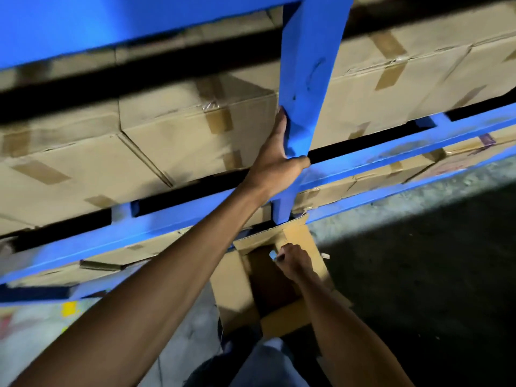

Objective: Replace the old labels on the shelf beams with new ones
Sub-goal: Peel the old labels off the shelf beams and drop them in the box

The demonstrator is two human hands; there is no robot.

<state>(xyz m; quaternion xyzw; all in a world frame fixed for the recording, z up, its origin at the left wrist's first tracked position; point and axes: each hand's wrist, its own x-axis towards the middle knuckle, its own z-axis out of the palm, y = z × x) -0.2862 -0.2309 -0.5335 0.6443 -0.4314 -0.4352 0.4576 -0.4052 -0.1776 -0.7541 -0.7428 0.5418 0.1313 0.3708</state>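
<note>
A blue metal shelf rack fills the view. My left hand (279, 157) grips its upright post (307, 79), fingers along the post's left edge and thumb across its front. Blue shelf beams (391, 160) run left and right from the post. My right hand (296, 261) is lower, closed around a small pale scrap (273, 255), held over an open cardboard box (237, 286) on the floor at the foot of the post. What the scrap is I cannot tell. No label on the beams is clearly visible.
Taped cardboard cartons (195, 135) are stacked on the shelves behind the beams. The concrete floor (418, 275) lies dark to the right. A yellow mark (69, 308) shows on the floor at lower left. My legs (265, 364) are at the bottom.
</note>
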